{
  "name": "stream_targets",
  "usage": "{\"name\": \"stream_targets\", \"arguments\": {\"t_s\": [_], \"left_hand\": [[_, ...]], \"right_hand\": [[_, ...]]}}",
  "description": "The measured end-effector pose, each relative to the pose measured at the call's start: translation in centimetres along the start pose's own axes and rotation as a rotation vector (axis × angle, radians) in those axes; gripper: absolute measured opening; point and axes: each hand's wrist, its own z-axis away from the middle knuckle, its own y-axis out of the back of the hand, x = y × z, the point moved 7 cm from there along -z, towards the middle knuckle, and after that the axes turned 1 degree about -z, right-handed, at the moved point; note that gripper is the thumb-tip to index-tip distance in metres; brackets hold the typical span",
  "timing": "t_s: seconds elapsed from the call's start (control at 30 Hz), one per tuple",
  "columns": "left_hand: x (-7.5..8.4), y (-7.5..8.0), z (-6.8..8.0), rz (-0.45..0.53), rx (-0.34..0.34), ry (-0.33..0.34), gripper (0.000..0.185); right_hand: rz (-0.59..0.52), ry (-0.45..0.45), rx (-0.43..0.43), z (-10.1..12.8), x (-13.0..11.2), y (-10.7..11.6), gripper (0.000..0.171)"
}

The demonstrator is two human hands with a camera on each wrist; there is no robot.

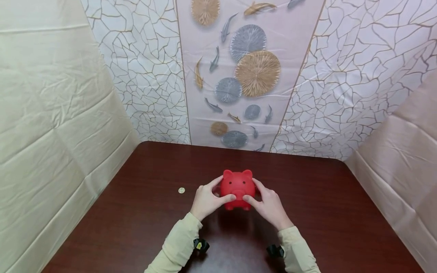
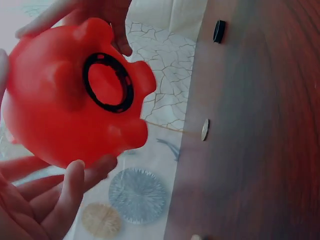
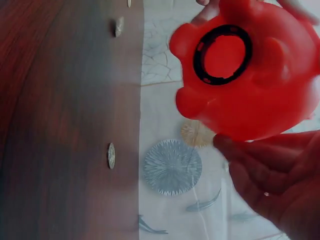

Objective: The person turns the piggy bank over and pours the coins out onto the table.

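Note:
A red piggy bank [image 1: 238, 187] is held up over the table, its face towards me in the head view. My left hand [image 1: 207, 200] grips its left side and my right hand [image 1: 268, 206] its right, both thumbs on the front by the snout. From below, the left wrist view shows stubby feet and a black ring [image 2: 108, 82] around an uncovered round hole in the belly. A coin [image 1: 181, 190] lies on the table left of my left hand. More coins lie beneath the bank, such as one coin [image 3: 111, 155] in the right wrist view.
A small black round cap [image 2: 219, 31] is on the dark wooden table [image 1: 153, 227]. Pale cloth [image 1: 61, 113] hangs along the left side, and a patterned cloth [image 1: 153, 76] hangs behind the table's far edge.

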Motion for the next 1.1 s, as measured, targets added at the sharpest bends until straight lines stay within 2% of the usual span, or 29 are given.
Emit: {"name": "stream_targets", "arguments": {"t_s": [0.23, 0.43, 0.63, 0.83, 1.0, 1.1], "left_hand": [[-1.2, -0.7, 0.0, 0.129, -0.078, 0.175, 0.071], [-1.1, -0.7, -0.3, 0.136, -0.102, 0.238, 0.072], [-1.2, -1.1, 0.0, 0.092, -0.127, 0.289, 0.060], [-1.3, -1.5, 0.1, 0.059, -0.141, 0.289, 0.061], [-1.2, -1.9, -0.1, 0.070, -0.196, 0.253, 0.060], [-0.7, -1.8, -0.4, 0.094, -0.211, 0.205, 0.069]], "right_hand": [[0.184, -0.036, 0.010, -0.5, -0.9, -0.3, 0.054], [0.217, -0.042, 0.020, -0.7, -1.2, 0.0, 0.045], [0.245, -0.039, 0.002, -0.6, -1.2, -0.1, 0.049], [0.260, -0.036, -0.013, -0.4, -1.0, -0.1, 0.052], [0.245, -0.043, -0.097, -0.5, -0.4, 0.0, 0.047], [0.205, -0.044, -0.150, -0.5, 0.1, 0.2, 0.054]]}}
